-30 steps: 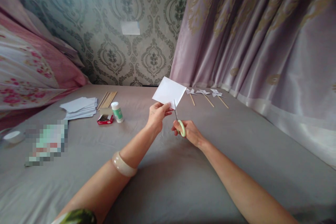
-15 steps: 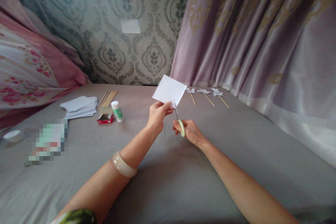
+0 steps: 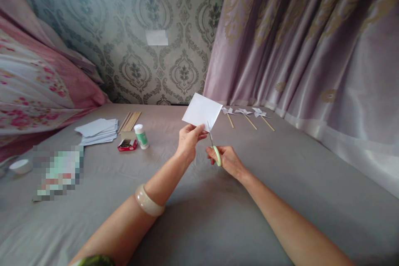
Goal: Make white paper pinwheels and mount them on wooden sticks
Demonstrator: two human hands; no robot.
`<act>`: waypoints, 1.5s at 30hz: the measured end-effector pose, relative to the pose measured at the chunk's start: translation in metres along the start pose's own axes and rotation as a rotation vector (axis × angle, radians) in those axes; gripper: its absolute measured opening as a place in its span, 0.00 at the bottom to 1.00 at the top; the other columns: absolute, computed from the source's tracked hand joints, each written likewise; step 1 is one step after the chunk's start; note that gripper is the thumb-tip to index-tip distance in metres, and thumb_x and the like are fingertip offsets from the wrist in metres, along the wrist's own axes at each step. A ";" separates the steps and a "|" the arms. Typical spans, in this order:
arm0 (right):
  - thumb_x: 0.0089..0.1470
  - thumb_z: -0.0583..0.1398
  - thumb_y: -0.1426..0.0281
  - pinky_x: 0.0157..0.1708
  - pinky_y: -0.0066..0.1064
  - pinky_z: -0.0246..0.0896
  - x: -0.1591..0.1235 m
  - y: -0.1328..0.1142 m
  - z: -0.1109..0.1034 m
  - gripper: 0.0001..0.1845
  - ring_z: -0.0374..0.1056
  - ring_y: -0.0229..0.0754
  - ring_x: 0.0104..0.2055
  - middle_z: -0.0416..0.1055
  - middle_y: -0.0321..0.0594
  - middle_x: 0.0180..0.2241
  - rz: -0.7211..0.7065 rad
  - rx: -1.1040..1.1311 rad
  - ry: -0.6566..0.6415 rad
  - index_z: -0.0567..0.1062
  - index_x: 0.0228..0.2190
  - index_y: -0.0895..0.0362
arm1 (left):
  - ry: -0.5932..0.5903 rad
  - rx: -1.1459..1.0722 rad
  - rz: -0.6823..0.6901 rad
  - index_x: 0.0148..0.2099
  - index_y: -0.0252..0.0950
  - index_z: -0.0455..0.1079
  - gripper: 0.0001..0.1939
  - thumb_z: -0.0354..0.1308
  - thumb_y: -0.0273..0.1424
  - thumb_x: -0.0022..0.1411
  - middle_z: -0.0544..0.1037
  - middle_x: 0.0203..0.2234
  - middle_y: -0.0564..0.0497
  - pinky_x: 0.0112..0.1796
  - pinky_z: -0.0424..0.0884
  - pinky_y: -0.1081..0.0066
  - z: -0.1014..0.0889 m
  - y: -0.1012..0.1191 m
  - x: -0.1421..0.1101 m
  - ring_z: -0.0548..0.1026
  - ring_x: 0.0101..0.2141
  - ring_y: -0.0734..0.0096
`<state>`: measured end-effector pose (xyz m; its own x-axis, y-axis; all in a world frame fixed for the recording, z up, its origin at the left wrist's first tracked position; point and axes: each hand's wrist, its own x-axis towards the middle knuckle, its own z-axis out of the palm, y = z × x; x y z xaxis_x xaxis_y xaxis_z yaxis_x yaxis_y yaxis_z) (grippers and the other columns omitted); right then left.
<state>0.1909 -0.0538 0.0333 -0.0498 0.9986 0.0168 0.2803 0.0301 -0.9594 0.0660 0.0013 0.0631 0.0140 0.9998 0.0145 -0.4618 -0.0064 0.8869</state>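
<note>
My left hand [image 3: 188, 141] pinches the lower corner of a white paper square [image 3: 202, 111] and holds it up above the grey sheet [image 3: 199, 199]. My right hand [image 3: 227, 159] is closed round the pale green handles of a pair of scissors [image 3: 213, 146]. The scissor blades point up and touch the paper's lower edge, just right of my left thumb. A pale bangle [image 3: 148, 201] sits on my left forearm.
Three paper pinwheels on sticks [image 3: 246, 114] lie at the back by the curtain. On the left are a stack of white sheets [image 3: 99, 131], wooden sticks [image 3: 130, 120], a glue bottle [image 3: 141, 136], a small red box [image 3: 127, 145] and a tape roll [image 3: 19, 166]. Floral bedding rises at far left.
Both hands, the paper and the scissors have shifted slightly right and down in view. The blades sit a little further into the paper's lower edge.
</note>
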 end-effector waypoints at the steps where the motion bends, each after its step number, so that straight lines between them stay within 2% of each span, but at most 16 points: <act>1: 0.41 0.61 0.45 0.24 0.28 0.51 0.000 0.000 0.000 0.28 0.57 0.34 0.20 0.65 0.35 0.17 -0.001 0.001 0.004 0.70 0.17 0.59 | 0.001 -0.001 -0.001 0.26 0.30 0.69 0.07 0.64 0.28 0.44 0.73 0.19 0.52 0.30 0.69 0.73 0.000 0.000 0.000 0.72 0.23 0.76; 15: 0.40 0.63 0.51 0.22 0.28 0.51 0.003 0.002 0.003 0.24 0.55 0.33 0.18 0.63 0.34 0.14 0.016 -0.006 0.063 0.68 0.13 0.57 | -0.012 0.000 0.014 0.25 0.31 0.69 0.08 0.65 0.29 0.44 0.73 0.19 0.52 0.29 0.68 0.74 0.002 0.004 -0.004 0.72 0.23 0.76; 23: 0.42 0.63 0.53 0.21 0.28 0.51 0.005 0.008 0.002 0.22 0.56 0.34 0.18 0.64 0.35 0.14 -0.007 -0.025 0.079 0.69 0.14 0.58 | -0.017 -0.012 0.027 0.24 0.31 0.69 0.09 0.65 0.30 0.44 0.73 0.19 0.51 0.29 0.68 0.74 0.003 0.005 -0.005 0.71 0.23 0.76; 33: 0.41 0.63 0.52 0.22 0.28 0.52 0.004 0.004 0.001 0.23 0.55 0.33 0.18 0.64 0.34 0.14 0.007 -0.012 0.081 0.69 0.14 0.58 | -0.050 0.017 0.049 0.25 0.31 0.69 0.11 0.67 0.32 0.42 0.73 0.19 0.52 0.29 0.68 0.74 0.001 0.001 -0.005 0.72 0.23 0.76; 45: 0.41 0.63 0.50 0.21 0.28 0.50 0.004 0.000 0.000 0.24 0.54 0.33 0.18 0.62 0.33 0.13 -0.010 -0.010 0.099 0.67 0.13 0.57 | -0.064 0.032 0.040 0.25 0.31 0.68 0.11 0.66 0.31 0.43 0.74 0.19 0.51 0.29 0.68 0.73 0.002 -0.002 -0.006 0.72 0.23 0.76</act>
<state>0.1912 -0.0501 0.0331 0.0425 0.9976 0.0548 0.2900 0.0402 -0.9562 0.0687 -0.0047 0.0627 0.0532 0.9955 0.0791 -0.4350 -0.0482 0.8991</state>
